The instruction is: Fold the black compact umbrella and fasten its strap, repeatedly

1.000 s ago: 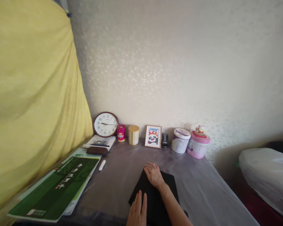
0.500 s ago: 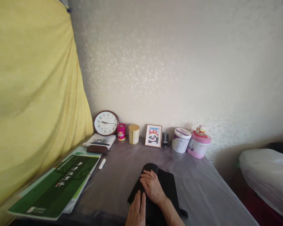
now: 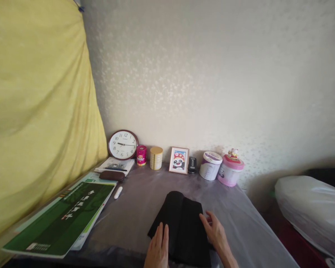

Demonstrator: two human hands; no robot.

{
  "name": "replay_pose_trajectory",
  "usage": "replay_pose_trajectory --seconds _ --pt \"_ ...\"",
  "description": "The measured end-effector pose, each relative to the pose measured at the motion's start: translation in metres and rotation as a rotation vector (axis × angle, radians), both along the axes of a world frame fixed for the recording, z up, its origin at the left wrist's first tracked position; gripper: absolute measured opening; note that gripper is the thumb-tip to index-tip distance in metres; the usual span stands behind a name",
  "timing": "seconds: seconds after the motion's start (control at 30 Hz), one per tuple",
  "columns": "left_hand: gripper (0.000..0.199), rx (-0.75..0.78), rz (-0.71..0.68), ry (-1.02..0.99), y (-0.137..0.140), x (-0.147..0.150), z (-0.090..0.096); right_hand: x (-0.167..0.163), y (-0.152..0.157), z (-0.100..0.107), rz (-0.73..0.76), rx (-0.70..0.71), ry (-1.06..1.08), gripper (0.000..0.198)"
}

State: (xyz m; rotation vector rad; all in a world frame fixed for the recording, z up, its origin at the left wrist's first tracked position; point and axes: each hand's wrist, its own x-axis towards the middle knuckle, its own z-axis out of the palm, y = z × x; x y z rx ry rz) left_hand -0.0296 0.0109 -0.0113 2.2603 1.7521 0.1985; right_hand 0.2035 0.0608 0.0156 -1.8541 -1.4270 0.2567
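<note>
A flat black piece of folded fabric (image 3: 185, 227) lies on the table in front of me, rounded at its far end and with a lengthwise fold or seam down the middle. My left hand (image 3: 158, 245) rests on its near left part, fingers stretched out and close together. At the right edge of the fabric is my right hand (image 3: 215, 230), its fingers loosely bent and apart, the fingertips touching or just beside the edge. No part of the fabric is visibly pinched in either hand.
Green-covered books (image 3: 64, 219), a brown case (image 3: 111, 175) and a white pen-like object (image 3: 118, 192) lie left. Along the wall stand a clock (image 3: 123, 145), a pink can (image 3: 141, 155), a yellow-lidded can (image 3: 156, 159), a picture frame (image 3: 179, 160), a white tub (image 3: 210, 166) and a pink tub (image 3: 230, 171).
My right hand has moved off the middle of the black fabric to its right edge. The left hand stays on the near left part. The view has shifted slightly.
</note>
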Motion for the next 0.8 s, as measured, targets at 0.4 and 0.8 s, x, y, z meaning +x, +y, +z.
replay_pose_trajectory --seconds 0.4,0.8 --pt "0.097 0.039 0.002 -0.008 -0.004 -0.001 0.005 -0.021 -0.017 0.025 0.305 -0.176 0.532 0.043" --pt "0.095 0.0 0.001 -0.043 0.004 -0.001 -0.01 -0.107 0.023 0.052 0.531 -0.134 0.878 0.035"
